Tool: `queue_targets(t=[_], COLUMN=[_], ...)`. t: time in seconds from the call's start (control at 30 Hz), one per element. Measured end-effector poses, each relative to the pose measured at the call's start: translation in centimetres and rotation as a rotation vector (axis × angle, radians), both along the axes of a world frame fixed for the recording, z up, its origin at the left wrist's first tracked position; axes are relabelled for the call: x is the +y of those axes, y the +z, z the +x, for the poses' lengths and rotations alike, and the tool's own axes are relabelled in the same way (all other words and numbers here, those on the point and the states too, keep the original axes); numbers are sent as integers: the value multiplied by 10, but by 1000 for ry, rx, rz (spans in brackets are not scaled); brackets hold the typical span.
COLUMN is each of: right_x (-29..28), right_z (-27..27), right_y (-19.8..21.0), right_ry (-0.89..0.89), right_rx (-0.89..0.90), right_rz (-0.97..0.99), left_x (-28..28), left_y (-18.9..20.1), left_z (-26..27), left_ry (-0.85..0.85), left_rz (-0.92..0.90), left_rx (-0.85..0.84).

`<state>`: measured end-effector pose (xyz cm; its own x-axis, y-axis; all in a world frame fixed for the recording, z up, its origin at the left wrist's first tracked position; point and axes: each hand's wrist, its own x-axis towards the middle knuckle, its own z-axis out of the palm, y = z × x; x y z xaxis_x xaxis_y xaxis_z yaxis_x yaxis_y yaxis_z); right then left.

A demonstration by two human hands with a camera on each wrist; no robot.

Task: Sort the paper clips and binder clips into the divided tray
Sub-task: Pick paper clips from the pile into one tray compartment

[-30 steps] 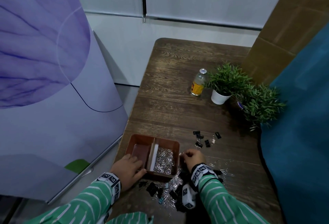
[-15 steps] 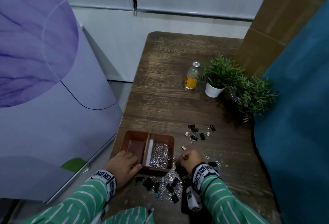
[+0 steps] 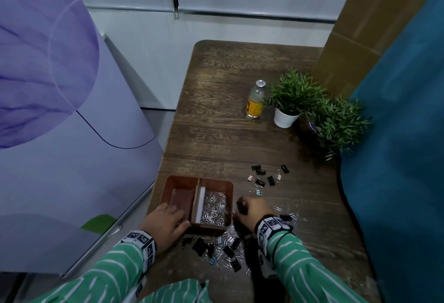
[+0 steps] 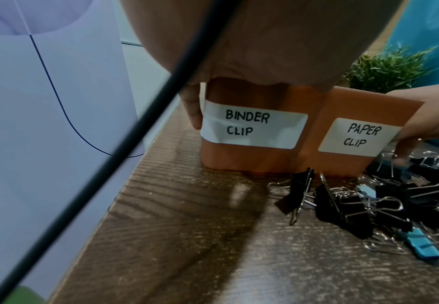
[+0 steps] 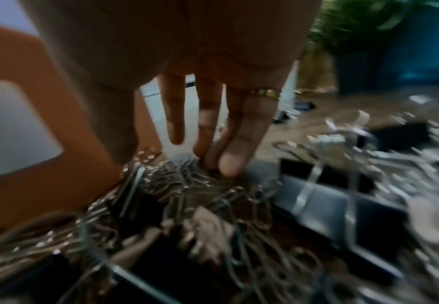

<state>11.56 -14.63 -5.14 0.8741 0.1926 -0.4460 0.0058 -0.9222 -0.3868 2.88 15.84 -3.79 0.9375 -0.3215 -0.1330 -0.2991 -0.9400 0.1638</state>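
The brown divided plastic tray [image 3: 216,181] is sitting at the dark wooden counter [image 3: 228,134]'s 7 o'clock edge, the left hand [image 3: 165,222] gripping its near corner while the right hand [image 3: 252,209], fingers extended downward, is touching silver paper clips [image 5: 177,181] amid black binder clips [image 4: 343,205] at 3 o'clock.

I see green sleeves [image 3: 310,266] with thin white stripes on both arms. Each wrist carries a white band [image 3: 271,227] printed with black square markers. A gold ring [image 5: 265,93] sits on one right finger, probably the little one.

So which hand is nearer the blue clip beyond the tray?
Right. The right hand lies just short of the blue clip; the left hand grips the tray, farther off.
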Motion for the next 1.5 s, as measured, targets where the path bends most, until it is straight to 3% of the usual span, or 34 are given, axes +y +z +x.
queue_targets(t=[0.17, 0.7, 0.9, 1.03, 1.13, 1.3, 1.5], right_x=[22, 23, -5, -28, -28, 19, 51], right_z=[2, 6, 12, 12, 14, 10, 6], right_y=[4, 6, 10, 29, 48, 60, 46], right_ry=[123, -42, -272, -558, -614, -385, -122], right_rx=[24, 49, 150, 198, 134, 62, -59], right_rz=[-164, -126, 71, 323, 545, 694, 509], left_x=[-1, -1, 1, 1, 1, 0, -2], left_y=[2, 2, -1, -4, -6, -2, 6], left_z=[0, -1, 0, 0, 0, 0, 0], left_ry=[23, 21, 18, 18, 19, 19, 37], left_rz=[14, 18, -4, -11, -18, -13, 11], left_rx=[31, 56, 32, 16, -8, 3, 77])
